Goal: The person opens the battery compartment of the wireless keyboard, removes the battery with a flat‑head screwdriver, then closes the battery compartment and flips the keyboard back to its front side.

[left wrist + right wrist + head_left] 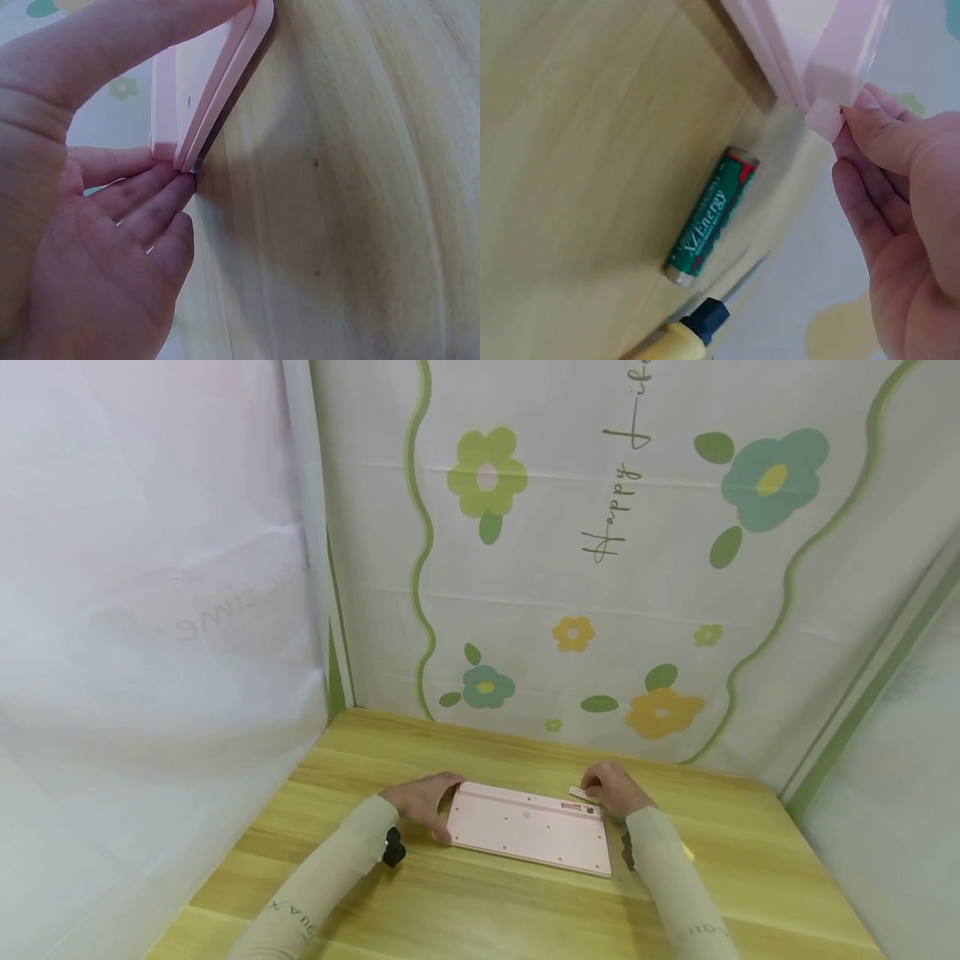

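A pink keyboard (517, 839) lies face down on the table, its screw-dotted underside and a label showing. At its left end my left hand (422, 802) holds it, thumb at the near corner and fingers at the far corner, as the left wrist view also shows. My right hand (619, 790) is beyond the far right corner. Between its thumb and fingers it pinches a small flat pink strip (825, 120), like a battery cover. Whether the strip touches the keyboard's raised back edge is unclear.
In the right wrist view a green battery (711, 217) lies on the wooden table (480, 910), beside a screwdriver (697, 322) with a yellow handle. The screwdriver is mostly behind my right forearm in the head view. Flower-patterned curtains (525, 568) surround the table.
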`<state>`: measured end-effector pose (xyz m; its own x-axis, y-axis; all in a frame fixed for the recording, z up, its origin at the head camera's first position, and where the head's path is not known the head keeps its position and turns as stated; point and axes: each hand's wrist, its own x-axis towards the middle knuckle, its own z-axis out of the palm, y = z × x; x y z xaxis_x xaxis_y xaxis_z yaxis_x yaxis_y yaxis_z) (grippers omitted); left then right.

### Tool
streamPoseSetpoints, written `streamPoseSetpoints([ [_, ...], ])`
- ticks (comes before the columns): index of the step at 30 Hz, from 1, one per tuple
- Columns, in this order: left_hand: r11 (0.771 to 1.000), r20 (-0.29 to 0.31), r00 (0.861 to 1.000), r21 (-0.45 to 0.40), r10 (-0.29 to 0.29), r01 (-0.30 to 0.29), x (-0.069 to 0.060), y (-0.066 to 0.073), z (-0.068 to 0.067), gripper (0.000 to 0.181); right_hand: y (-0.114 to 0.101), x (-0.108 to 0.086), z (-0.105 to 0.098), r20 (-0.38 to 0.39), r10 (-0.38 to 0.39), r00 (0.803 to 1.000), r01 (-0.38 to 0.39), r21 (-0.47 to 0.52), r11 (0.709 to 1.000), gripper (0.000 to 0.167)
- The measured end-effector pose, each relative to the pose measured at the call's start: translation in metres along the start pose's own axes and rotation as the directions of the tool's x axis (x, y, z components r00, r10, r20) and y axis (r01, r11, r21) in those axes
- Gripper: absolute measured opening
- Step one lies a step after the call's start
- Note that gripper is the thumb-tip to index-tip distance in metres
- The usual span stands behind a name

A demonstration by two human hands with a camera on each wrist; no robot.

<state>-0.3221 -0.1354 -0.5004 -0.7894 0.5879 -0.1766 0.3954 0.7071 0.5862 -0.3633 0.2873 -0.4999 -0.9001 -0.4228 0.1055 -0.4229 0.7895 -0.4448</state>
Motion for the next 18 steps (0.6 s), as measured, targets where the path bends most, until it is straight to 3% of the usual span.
streamPoseSetpoints([
  [3, 1.000, -0.002, 1.000, -0.003, 0.002, -0.002, 0.000, 0.001, 0.000, 0.119, -0.007, -0.003, -0.005, 0.016, 0.002, 1.000, -0.002, -0.001, 1.000, 0.010],
  [10, 1.000, -0.005, 1.000, 0.010, 0.014, -0.013, -0.001, 0.000, -0.001, 0.118, -0.021, -0.004, -0.021, 0.042, -0.082, 0.996, 0.082, -0.007, 0.997, 0.012],
  [18, 1.000, -0.007, 1.000, 0.007, 0.003, -0.003, 0.000, 0.003, -0.001, 0.118, -0.033, -0.009, -0.030, 0.095, -0.085, 0.992, 0.084, 0.013, 0.996, 0.015],
])
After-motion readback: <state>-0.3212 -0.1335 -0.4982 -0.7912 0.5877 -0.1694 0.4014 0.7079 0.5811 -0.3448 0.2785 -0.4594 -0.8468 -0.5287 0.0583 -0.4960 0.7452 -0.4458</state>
